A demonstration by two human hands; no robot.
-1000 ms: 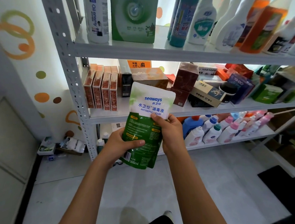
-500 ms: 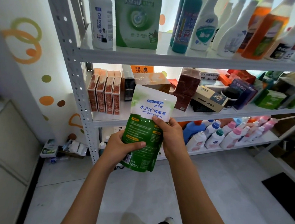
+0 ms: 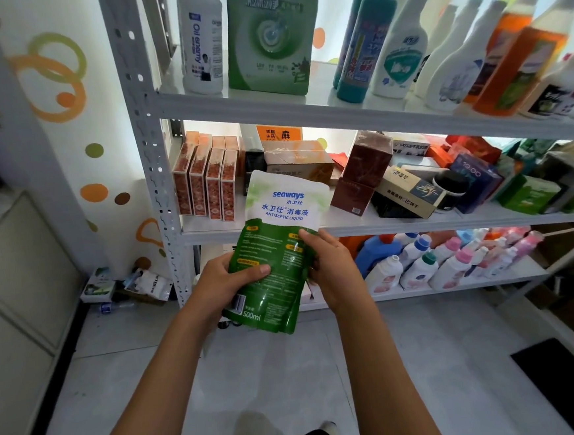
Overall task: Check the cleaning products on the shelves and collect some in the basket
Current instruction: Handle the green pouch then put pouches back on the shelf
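A person's left hand [image 3: 227, 279] and right hand [image 3: 331, 268] both grip a soft, glossy green-and-white refill pouch [image 3: 276, 252] of antiseptic liquid, held upright before the front edge of a white perforated-metal shelf unit [image 3: 150, 159] lined with plastic bottles [image 3: 416, 269]

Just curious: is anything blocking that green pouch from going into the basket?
Cannot say: no basket shows in this view. Both the left hand and right hand grip the pouch in open air before the shelves, nothing touching it.
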